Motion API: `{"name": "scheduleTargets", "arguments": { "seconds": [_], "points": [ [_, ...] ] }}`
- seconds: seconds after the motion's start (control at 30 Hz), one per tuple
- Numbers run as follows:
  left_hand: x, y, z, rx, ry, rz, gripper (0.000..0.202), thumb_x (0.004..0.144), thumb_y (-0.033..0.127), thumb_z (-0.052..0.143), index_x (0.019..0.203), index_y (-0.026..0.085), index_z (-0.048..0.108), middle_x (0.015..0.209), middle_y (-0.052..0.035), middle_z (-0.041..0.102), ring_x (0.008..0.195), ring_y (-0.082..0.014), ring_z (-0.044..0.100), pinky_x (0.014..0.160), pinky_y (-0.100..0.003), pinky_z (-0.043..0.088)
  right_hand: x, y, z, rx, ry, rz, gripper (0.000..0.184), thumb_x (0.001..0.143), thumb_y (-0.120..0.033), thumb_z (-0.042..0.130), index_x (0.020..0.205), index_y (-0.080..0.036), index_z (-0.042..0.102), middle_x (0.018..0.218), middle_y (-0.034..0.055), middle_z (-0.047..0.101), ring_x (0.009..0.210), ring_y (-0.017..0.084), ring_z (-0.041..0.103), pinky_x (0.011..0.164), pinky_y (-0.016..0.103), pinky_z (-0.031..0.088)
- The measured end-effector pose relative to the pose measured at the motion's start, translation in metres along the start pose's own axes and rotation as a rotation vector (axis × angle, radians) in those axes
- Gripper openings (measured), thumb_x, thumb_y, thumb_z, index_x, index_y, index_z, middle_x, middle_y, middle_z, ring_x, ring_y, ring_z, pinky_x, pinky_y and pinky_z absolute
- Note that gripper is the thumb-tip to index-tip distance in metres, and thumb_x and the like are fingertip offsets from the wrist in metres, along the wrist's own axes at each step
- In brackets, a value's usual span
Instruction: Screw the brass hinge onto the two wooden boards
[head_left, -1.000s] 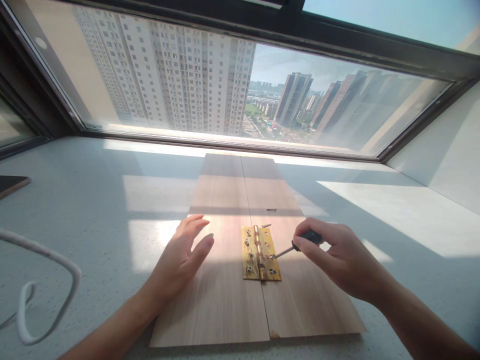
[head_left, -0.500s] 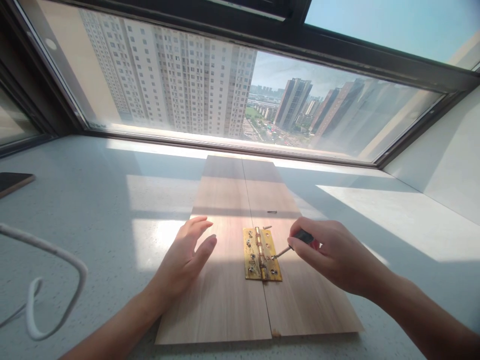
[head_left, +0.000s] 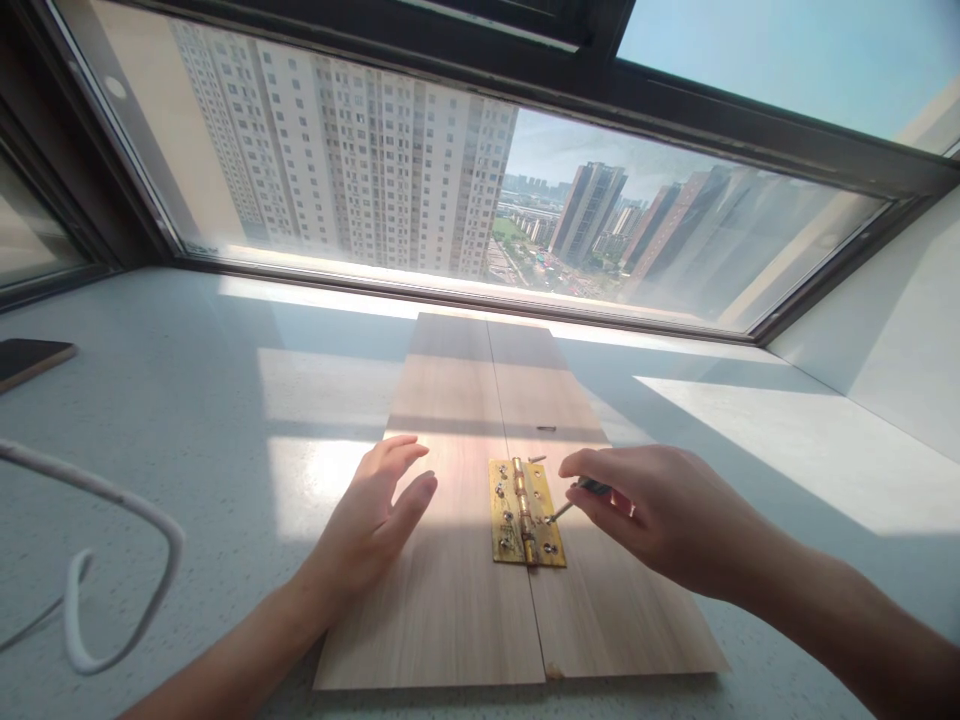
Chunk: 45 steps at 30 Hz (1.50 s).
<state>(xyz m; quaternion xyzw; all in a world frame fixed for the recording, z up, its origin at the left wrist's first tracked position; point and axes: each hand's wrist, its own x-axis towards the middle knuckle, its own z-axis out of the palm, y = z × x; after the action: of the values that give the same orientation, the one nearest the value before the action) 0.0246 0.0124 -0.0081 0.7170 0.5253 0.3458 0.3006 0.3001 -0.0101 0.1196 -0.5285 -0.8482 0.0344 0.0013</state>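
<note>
Slab (head_left: 34,362): dark, flat on the pale sill (head_left: 225,470), far left;
Cable (head_left: 169,545): white, looped, nearer the front;
Left hand (head_left: 369,520): over the left board (head_left: 435,630); thumb parted from loosely curved fingers, their tips left of the hinge (head_left: 527,513), apart from it;
Hinge: brass-coloured, across the seam; screws (head_left: 508,516) in its left leaf's four holes and the right leaf's lower two;
Loose screws (head_left: 547,429): on the right board (head_left: 622,635), one by the hinge's top, one farther off;
Driver (head_left: 592,486): tip at the right leaf; seating too small to tell;
Right hand (head_left: 667,520): thumb and fingers pinching the driver's handle, right of the hinge.
</note>
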Motion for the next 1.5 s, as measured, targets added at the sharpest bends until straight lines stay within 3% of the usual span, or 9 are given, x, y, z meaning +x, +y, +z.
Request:
{"name": "scheduleTargets", "arguments": {
  "seconds": [0.3,0.47,0.67,0.8,0.97,1.1,1.23,1.4,1.5],
  "points": [
    [0.001,0.000,0.000,0.000,-0.003,0.002,0.044,0.097,0.049,0.042,0.126,0.019,0.056,0.143,-0.0144,0.047,0.136,-0.0308,0.042,0.110,-0.054,0.039,0.005,-0.016,-0.020,-0.250,-0.261,-0.098,0.009,0.086,-0.016,0.055,0.079,-0.022,0.053,0.068,0.0022,0.064,0.055,0.018,0.058,0.048,0.031,0.014],
    [-0.002,0.000,-0.001,-0.007,0.002,0.022,0.044,0.097,0.049,0.041,0.125,0.018,0.056,0.142,-0.0156,0.046,0.136,-0.0319,0.041,0.110,-0.057,0.037,0.018,-0.016,-0.020,-0.254,-0.280,-0.102,0.010,0.088,-0.026,0.060,0.080,-0.021,0.055,0.068,0.0040,0.065,0.056,0.019,0.059,0.047,0.029,0.014],
    [-0.005,-0.001,-0.002,-0.015,0.004,0.028,0.044,0.097,0.049,0.041,0.124,0.018,0.058,0.142,-0.0164,0.047,0.134,-0.0328,0.044,0.104,-0.056,0.045,0.023,-0.018,-0.019,-0.324,-0.254,-0.009,0.032,0.091,-0.043,0.055,0.070,-0.020,0.057,0.065,0.0059,0.064,0.056,0.021,0.059,0.048,0.029,0.015],
    [-0.005,-0.002,0.000,-0.030,0.033,0.045,0.042,0.096,0.048,0.043,0.122,0.020,0.059,0.141,-0.0165,0.049,0.132,-0.0339,0.046,0.096,-0.054,0.051,0.016,-0.022,-0.017,-0.424,-0.212,-0.087,0.011,0.087,-0.023,0.059,0.077,-0.020,0.061,0.066,0.0035,0.063,0.051,0.019,0.058,0.047,0.030,0.013],
    [-0.005,-0.003,0.002,-0.035,0.059,0.069,0.038,0.096,0.045,0.045,0.122,0.021,0.060,0.139,-0.0161,0.050,0.130,-0.0350,0.048,0.093,-0.055,0.053,0.014,-0.023,-0.011,-0.573,-0.260,-0.317,0.013,0.078,-0.008,0.062,0.071,-0.019,0.059,0.064,0.0038,0.060,0.048,0.017,0.055,0.045,0.030,0.014],
    [-0.005,-0.003,0.002,-0.023,0.053,0.062,0.038,0.096,0.046,0.045,0.121,0.022,0.060,0.140,-0.0156,0.050,0.129,-0.0348,0.048,0.092,-0.054,0.053,0.019,-0.027,-0.014,-0.644,-0.387,-0.366,0.018,0.074,-0.001,0.059,0.072,-0.018,0.063,0.062,0.0044,0.064,0.048,0.017,0.056,0.043,0.030,0.016],
    [-0.005,-0.002,0.001,-0.015,0.047,0.059,0.039,0.096,0.046,0.045,0.121,0.022,0.060,0.140,-0.0151,0.050,0.129,-0.0346,0.048,0.092,-0.054,0.053,0.023,-0.033,-0.017,-0.567,-0.467,-0.278,0.016,0.069,-0.001,0.062,0.066,-0.016,0.065,0.058,0.0066,0.065,0.048,0.018,0.057,0.044,0.029,0.021],
    [-0.006,-0.001,-0.001,-0.013,0.050,0.062,0.039,0.095,0.046,0.047,0.121,0.020,0.061,0.138,-0.0148,0.052,0.127,-0.0340,0.050,0.096,-0.055,0.051,0.021,-0.030,-0.016,-0.376,-0.389,0.064,0.027,0.089,-0.027,0.055,0.066,-0.017,0.066,0.064,0.0105,0.066,0.056,0.023,0.063,0.047,0.030,0.022],
    [-0.005,0.000,-0.001,-0.004,0.045,0.069,0.041,0.094,0.046,0.047,0.121,0.019,0.061,0.137,-0.0159,0.052,0.129,-0.0340,0.048,0.100,-0.056,0.048,0.018,-0.028,-0.018,-0.338,-0.410,0.142,0.035,0.092,-0.034,0.051,0.064,-0.018,0.063,0.065,0.0097,0.065,0.058,0.023,0.062,0.047,0.029,0.023]
  ]
}}
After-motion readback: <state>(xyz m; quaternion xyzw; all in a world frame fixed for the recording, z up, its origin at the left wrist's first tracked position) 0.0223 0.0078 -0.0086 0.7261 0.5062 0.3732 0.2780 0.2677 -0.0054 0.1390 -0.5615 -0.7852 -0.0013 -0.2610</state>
